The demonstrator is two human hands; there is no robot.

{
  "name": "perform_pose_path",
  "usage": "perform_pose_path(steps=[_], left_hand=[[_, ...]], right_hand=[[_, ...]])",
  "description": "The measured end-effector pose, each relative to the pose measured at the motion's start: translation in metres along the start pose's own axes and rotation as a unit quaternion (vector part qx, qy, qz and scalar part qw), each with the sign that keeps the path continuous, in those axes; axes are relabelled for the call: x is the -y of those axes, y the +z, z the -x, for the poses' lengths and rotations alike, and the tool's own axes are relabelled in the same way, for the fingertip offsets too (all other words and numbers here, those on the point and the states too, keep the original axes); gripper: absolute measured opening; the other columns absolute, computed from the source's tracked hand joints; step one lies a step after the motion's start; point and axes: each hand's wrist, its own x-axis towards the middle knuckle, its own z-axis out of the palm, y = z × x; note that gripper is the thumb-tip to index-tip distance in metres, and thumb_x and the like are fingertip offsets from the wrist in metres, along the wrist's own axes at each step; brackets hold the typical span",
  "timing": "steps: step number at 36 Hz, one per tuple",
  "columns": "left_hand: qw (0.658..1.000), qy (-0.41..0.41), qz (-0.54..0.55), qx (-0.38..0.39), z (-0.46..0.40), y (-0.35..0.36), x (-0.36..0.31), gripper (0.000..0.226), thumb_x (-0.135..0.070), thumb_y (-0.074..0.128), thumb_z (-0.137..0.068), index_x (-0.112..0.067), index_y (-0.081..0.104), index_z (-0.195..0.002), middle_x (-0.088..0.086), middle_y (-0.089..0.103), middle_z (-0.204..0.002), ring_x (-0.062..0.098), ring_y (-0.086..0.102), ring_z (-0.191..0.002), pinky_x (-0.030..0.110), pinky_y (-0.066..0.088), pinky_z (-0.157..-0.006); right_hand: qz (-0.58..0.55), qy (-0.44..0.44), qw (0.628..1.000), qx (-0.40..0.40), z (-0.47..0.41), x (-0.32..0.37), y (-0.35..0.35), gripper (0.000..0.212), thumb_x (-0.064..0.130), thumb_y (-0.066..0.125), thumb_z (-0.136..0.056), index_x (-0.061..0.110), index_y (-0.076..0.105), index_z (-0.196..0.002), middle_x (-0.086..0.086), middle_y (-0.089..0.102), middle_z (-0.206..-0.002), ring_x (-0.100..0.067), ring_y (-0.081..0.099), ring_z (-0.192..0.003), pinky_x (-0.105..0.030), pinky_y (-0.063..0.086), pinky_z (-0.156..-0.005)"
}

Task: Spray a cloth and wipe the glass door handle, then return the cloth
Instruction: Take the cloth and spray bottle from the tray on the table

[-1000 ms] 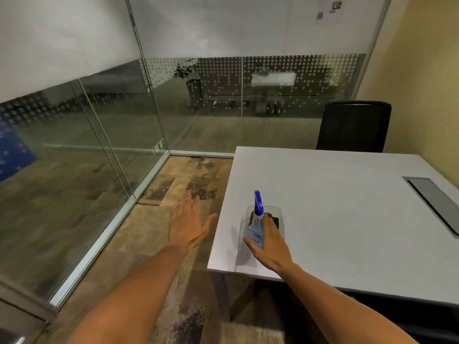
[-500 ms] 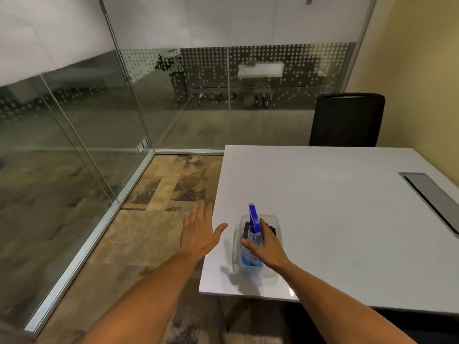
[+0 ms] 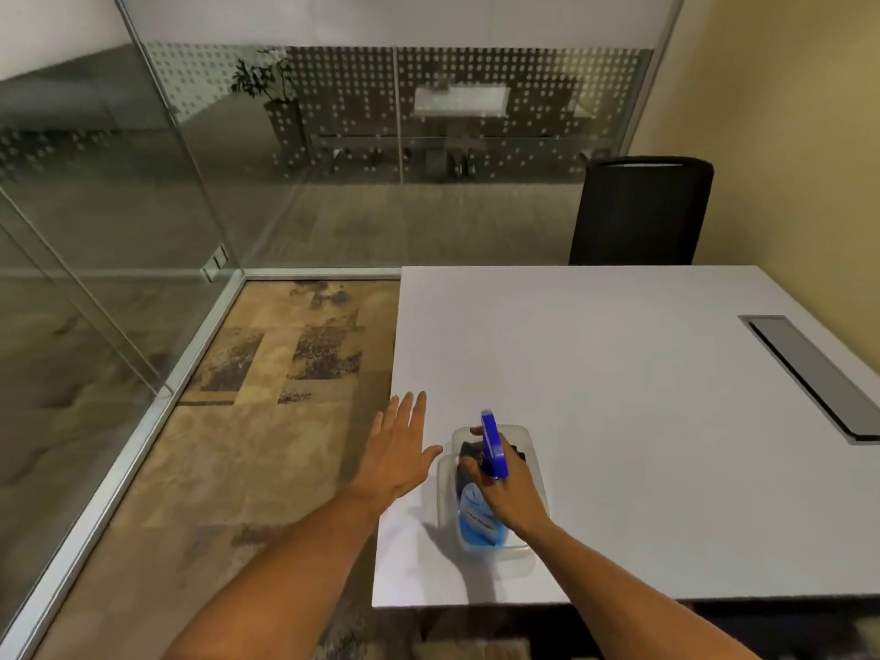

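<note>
The left hand [image 3: 399,452] hovers flat and empty, fingers spread, over the near-left corner of the white table [image 3: 619,373], just beside a clear plastic container [image 3: 535,443]. In that container a dark cloth [image 3: 469,452] lies (mostly hidden), and the right hand [image 3: 512,493] is wrapped around the neck of the spray bottle [image 3: 481,521] standing in it. The step in hand looks like fetching the supplies: lift the bottle straight up so the light tub doesn't tip, and let the free hand pinch the cloth out. The door handle is not in view.
</note>
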Motion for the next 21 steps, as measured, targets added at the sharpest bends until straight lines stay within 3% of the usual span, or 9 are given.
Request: perform_pose_path(steps=[2, 7, 11, 13, 17, 21], left_hand=[[1.0, 0.01, 0.004, 0.014, -0.006, 0.001, -0.002, 0.087, -0.065, 0.031, -0.098, -0.02, -0.009, -0.161, 0.005, -0.008, -0.171, 0.029, -0.005, -0.158, 0.048, 0.007, -0.128], [0.998, 0.045, 0.01, 0.039, -0.022, 0.01, -0.005, 0.083, -0.063, 0.034, -0.099, -0.022, -0.001, -0.162, 0.005, -0.004, -0.171, 0.029, -0.005, -0.158, 0.047, 0.005, -0.127], [0.994, 0.071, 0.027, 0.075, -0.033, 0.024, -0.015, 0.079, -0.061, 0.036, -0.1, -0.025, 0.004, -0.162, 0.003, 0.0, -0.172, 0.027, -0.001, -0.158, 0.046, 0.005, -0.129], [0.991, 0.08, 0.044, 0.095, -0.036, 0.03, -0.023, 0.076, -0.057, 0.04, -0.101, -0.025, 0.007, -0.162, 0.002, 0.004, -0.172, 0.026, 0.004, -0.158, 0.044, 0.008, -0.128], [0.986, 0.097, 0.083, 0.108, -0.038, 0.041, -0.041, 0.07, -0.046, 0.052, -0.101, -0.023, 0.022, -0.159, 0.003, 0.023, -0.168, 0.026, 0.024, -0.155, 0.041, 0.015, -0.127], [0.98, 0.153, 0.07, 0.109, -0.041, 0.047, -0.056, 0.055, -0.03, 0.055, -0.096, -0.018, 0.039, -0.147, 0.003, 0.046, -0.152, 0.021, 0.041, -0.142, 0.04, 0.012, -0.128]], right_hand=[[-0.011, -0.004, 1.0, -0.027, -0.001, 0.004, -0.004, 0.035, 0.037, 0.065, -0.094, 0.033, 0.051, -0.126, 0.015, 0.068, -0.108, -0.003, 0.069, -0.097, -0.025, 0.057, -0.093], [-0.021, -0.044, 0.996, -0.077, 0.0, 0.034, -0.029, 0.032, 0.04, 0.062, -0.092, 0.039, 0.049, -0.121, 0.011, 0.064, -0.114, -0.01, 0.068, -0.094, -0.021, 0.057, -0.083], [-0.042, -0.063, 0.989, -0.126, 0.012, 0.05, -0.056, 0.04, 0.044, 0.06, -0.088, 0.03, 0.051, -0.124, -0.003, 0.068, -0.094, -0.02, 0.069, -0.084, -0.023, 0.059, -0.075], [-0.05, -0.078, 0.984, -0.15, 0.02, 0.054, -0.07, 0.04, 0.052, 0.06, -0.088, 0.032, 0.052, -0.122, -0.001, 0.067, -0.083, -0.022, 0.07, -0.079, -0.027, 0.061, -0.075], [-0.052, -0.092, 0.977, -0.187, 0.038, 0.059, -0.094, 0.046, 0.067, 0.058, -0.086, 0.038, 0.054, -0.121, -0.001, 0.064, -0.075, -0.022, 0.067, -0.072, -0.03, 0.061, -0.074], [-0.016, -0.065, 0.977, -0.204, 0.059, 0.048, -0.114, 0.035, 0.061, 0.06, -0.088, 0.045, 0.054, -0.119, 0.001, 0.065, -0.076, -0.02, 0.068, -0.072, -0.029, 0.06, -0.074]])
